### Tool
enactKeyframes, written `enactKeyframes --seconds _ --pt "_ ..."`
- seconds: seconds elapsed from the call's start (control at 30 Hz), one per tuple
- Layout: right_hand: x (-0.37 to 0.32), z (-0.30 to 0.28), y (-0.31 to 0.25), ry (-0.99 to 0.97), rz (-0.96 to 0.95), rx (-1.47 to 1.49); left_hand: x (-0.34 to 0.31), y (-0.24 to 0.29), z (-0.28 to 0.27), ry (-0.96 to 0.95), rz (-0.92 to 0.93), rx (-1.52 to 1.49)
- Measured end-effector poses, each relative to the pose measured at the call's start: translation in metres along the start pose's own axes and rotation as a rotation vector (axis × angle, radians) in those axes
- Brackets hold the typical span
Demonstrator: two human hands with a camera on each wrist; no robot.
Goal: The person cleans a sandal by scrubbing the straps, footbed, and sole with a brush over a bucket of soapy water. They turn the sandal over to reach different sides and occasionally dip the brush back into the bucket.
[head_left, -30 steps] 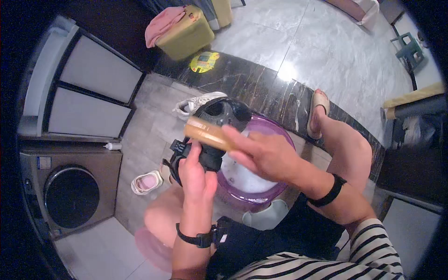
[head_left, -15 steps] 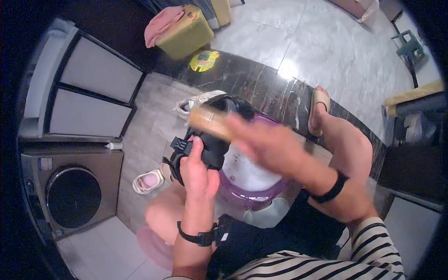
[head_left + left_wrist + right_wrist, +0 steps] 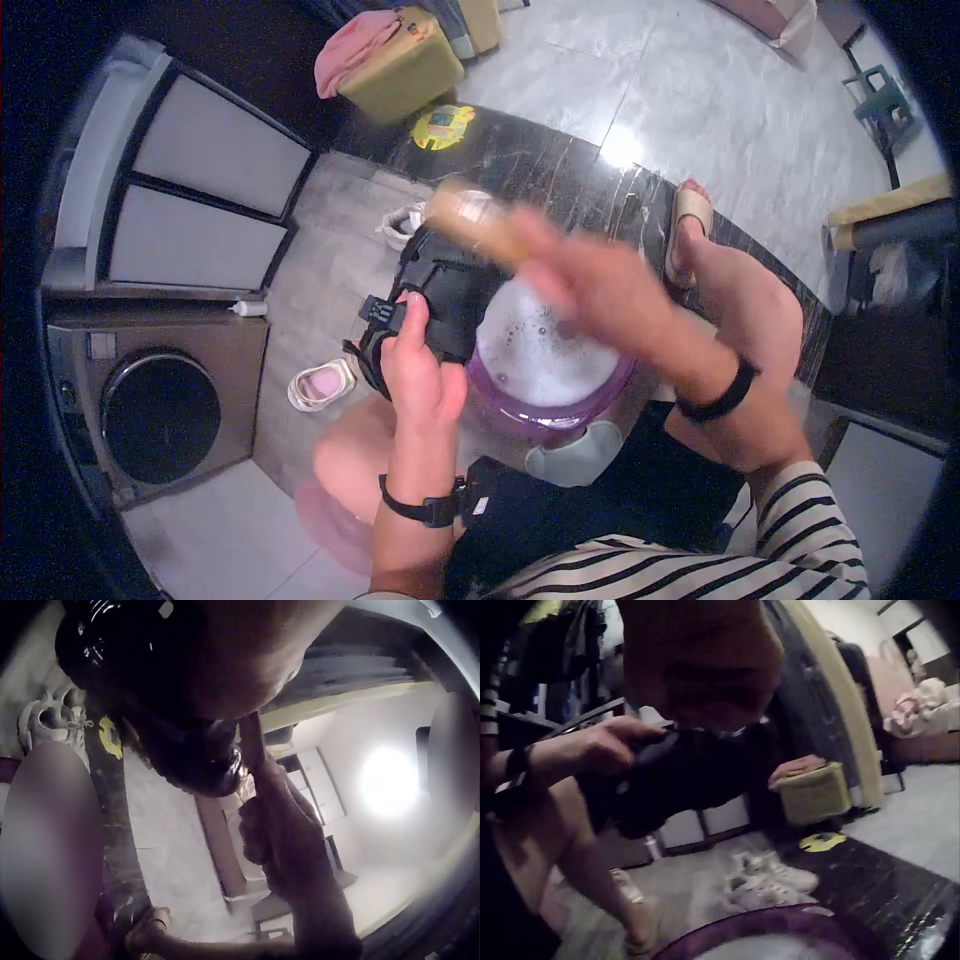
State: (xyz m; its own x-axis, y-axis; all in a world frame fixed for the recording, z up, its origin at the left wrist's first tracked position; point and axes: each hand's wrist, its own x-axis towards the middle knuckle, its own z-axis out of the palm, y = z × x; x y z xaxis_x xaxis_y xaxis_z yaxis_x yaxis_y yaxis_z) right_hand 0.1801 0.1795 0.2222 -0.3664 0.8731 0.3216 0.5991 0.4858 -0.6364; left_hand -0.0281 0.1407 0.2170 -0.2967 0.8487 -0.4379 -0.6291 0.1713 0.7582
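In the head view my left hand [image 3: 415,370] grips a black strapped bag [image 3: 455,300] by its near side, thumb on top beside a plastic buckle [image 3: 380,310]. Its dark surface shines wet in the left wrist view. My right hand [image 3: 600,290], blurred, holds a tan wooden brush [image 3: 465,220] over the bag's far end; any bristles are hidden below. A purple basin [image 3: 545,415] of foamy water [image 3: 545,345] stands beneath, partly covered by the bag and right forearm.
Sneakers [image 3: 769,881] stand behind the basin, and a pale shoe [image 3: 322,384] lies to the left. A washing machine [image 3: 160,415] is at far left. A dark stone sill [image 3: 560,170] crosses the floor ahead, with a yellow-green stool [image 3: 405,75] beyond it.
The brush and right hand have moved up and slightly right in the head view. The bag's far end has turned and dropped, exposing more foam. My left hand keeps its grip.
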Motion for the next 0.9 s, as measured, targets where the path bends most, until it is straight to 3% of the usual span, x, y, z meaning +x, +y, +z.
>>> enactKeyframes --seconds 0.07,0.2,0.33,0.47,0.53,0.6,0.7,0.73,0.83,0.87,0.9 --pt "-0.008 -0.005 -0.032 -0.237 -0.075 -0.132 0.000 0.002 0.003 -0.063 -0.013 -0.103" --pt "0.016 -0.008 0.013 0.177 0.092 -0.141 -0.003 -0.003 -0.002 -0.047 0.025 -0.018" --pt "-0.008 -0.003 -0.025 -0.151 -0.098 -0.153 0.001 -0.004 0.000 -0.086 -0.014 -0.086" --pt "0.016 -0.014 0.006 0.042 0.235 -0.099 -0.003 -0.004 -0.001 -0.035 -0.012 -0.044" --pt "0.007 -0.010 -0.004 -0.030 0.055 -0.076 -0.002 -0.003 0.000 -0.067 -0.003 -0.054" --pt "-0.007 -0.012 -0.030 -0.295 -0.032 -0.160 0.001 -0.005 -0.002 -0.060 -0.006 -0.096" --pt "0.000 -0.003 0.000 -0.006 0.078 -0.086 -0.003 -0.003 -0.003 -0.052 -0.013 -0.052" --pt "0.010 -0.012 0.007 0.033 0.220 -0.084 -0.005 -0.002 0.000 -0.030 -0.003 -0.019" --pt "0.000 -0.010 -0.009 -0.059 0.014 -0.048 -0.007 -0.001 0.004 -0.045 -0.014 -0.003" --pt "-0.008 -0.014 -0.026 -0.268 -0.017 -0.143 -0.006 -0.002 0.003 -0.054 -0.019 -0.034" --pt "-0.009 -0.012 -0.031 -0.299 -0.010 -0.154 -0.005 -0.004 0.000 -0.062 -0.027 -0.059"
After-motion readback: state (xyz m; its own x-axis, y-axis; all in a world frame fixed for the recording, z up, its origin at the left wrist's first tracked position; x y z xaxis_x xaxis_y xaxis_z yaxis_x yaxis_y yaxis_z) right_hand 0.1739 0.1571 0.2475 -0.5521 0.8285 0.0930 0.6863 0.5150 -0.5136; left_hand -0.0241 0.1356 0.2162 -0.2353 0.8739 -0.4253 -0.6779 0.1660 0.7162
